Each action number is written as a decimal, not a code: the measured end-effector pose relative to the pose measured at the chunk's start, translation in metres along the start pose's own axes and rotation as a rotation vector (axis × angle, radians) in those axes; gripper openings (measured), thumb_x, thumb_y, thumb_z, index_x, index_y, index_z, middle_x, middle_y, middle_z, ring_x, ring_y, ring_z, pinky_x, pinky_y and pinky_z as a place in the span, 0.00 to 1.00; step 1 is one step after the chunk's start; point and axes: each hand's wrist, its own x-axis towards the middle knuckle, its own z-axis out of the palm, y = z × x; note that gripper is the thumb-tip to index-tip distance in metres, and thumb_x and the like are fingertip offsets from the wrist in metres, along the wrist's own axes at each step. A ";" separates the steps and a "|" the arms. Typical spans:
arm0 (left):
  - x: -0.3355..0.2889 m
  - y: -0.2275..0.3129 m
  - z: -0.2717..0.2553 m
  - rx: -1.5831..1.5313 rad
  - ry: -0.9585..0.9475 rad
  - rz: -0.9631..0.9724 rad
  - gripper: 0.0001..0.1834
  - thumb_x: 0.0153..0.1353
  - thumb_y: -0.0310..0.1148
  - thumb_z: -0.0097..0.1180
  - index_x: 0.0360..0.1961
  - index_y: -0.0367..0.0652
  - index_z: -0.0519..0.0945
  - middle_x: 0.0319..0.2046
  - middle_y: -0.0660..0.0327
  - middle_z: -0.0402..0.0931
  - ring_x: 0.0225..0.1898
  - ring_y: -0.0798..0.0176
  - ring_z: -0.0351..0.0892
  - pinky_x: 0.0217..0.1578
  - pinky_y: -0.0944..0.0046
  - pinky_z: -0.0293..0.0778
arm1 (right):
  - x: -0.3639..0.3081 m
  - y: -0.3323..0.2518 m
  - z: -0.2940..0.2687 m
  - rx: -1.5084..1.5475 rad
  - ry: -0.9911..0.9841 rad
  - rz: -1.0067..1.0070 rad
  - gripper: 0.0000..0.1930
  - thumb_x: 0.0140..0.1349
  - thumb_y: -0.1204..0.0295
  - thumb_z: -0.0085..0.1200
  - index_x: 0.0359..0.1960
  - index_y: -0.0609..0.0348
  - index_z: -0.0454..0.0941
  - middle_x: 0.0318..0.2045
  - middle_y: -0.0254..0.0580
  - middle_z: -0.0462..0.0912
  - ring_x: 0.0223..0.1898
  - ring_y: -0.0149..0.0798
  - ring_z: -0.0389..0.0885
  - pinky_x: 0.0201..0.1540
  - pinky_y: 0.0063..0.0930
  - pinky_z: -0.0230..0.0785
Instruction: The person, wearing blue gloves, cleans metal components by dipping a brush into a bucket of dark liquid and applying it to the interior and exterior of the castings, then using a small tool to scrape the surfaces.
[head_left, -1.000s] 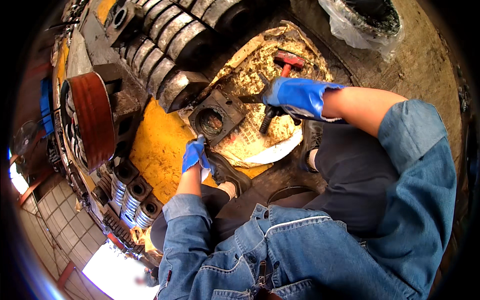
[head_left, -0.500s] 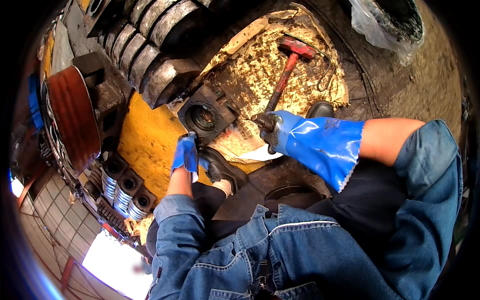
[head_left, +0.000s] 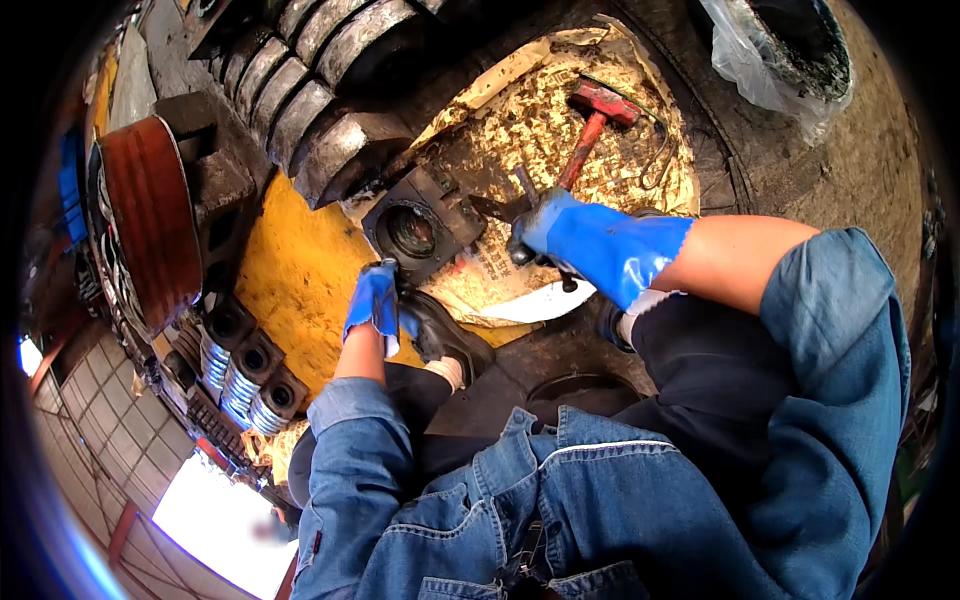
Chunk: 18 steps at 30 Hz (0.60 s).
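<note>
Since half a second earlier, the right hand [head_left: 550, 228], in a long blue rubber glove, had moved forward and leftward, bringing its dark bar-like metal tool [head_left: 492, 207] back beside the black square metal block with a round bore [head_left: 447, 222]. The left hand [head_left: 372, 302], in a matching glove, had hardly moved.

The block lay just ahead of the left hand and to the left of the right hand, its bore facing up, presumably so the opening stayed in view. The left fingers met its near corner, seemingly to steady it; whether they pinched it or only pressed, I could not tell. The right hand was closed around the tool, whose flat end pointed at the block's side; whether it touched was unclear.

The crumpled tan sheet [head_left: 500, 140] spread ahead of the right hand, probably to catch grime. On it, just beyond that hand, lay the red-headed hammer with a red handle [head_left: 590, 140], perhaps left there to be within reach. Well ahead of the left hand stood the large grey ribbed metal cylinder [head_left: 290, 110]; to that hand's left lay the grease-stained yellow floor area [head_left: 300, 270].
</note>
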 end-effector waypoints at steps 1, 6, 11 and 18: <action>0.005 0.002 0.000 0.050 0.022 -0.008 0.20 0.65 0.47 0.52 0.41 0.38 0.80 0.26 0.59 0.75 0.26 0.62 0.68 0.27 0.58 0.64 | -0.002 0.006 0.000 -0.094 0.099 -0.084 0.11 0.63 0.69 0.51 0.44 0.57 0.81 0.34 0.41 0.85 0.36 0.42 0.85 0.37 0.32 0.76; 0.030 -0.033 -0.008 -0.109 -0.027 -0.023 0.20 0.65 0.48 0.53 0.41 0.38 0.79 0.24 0.60 0.73 0.24 0.62 0.66 0.25 0.58 0.63 | -0.055 -0.026 -0.054 0.160 0.066 -0.115 0.08 0.58 0.69 0.55 0.38 0.54 0.82 0.33 0.39 0.84 0.36 0.41 0.83 0.38 0.33 0.75; -0.003 0.007 0.003 -0.036 -0.020 -0.013 0.19 0.65 0.47 0.53 0.38 0.39 0.78 0.21 0.62 0.69 0.21 0.64 0.63 0.22 0.59 0.59 | -0.038 0.006 -0.003 0.543 0.228 -0.248 0.05 0.58 0.73 0.53 0.34 0.59 0.76 0.24 0.43 0.80 0.26 0.41 0.81 0.31 0.36 0.72; -0.045 0.033 0.002 -0.012 -0.006 -0.008 0.18 0.66 0.46 0.52 0.40 0.39 0.78 0.22 0.62 0.69 0.22 0.65 0.61 0.22 0.60 0.58 | -0.067 -0.022 -0.042 0.718 0.218 -0.148 0.07 0.57 0.73 0.55 0.38 0.59 0.76 0.24 0.43 0.79 0.24 0.40 0.79 0.29 0.33 0.72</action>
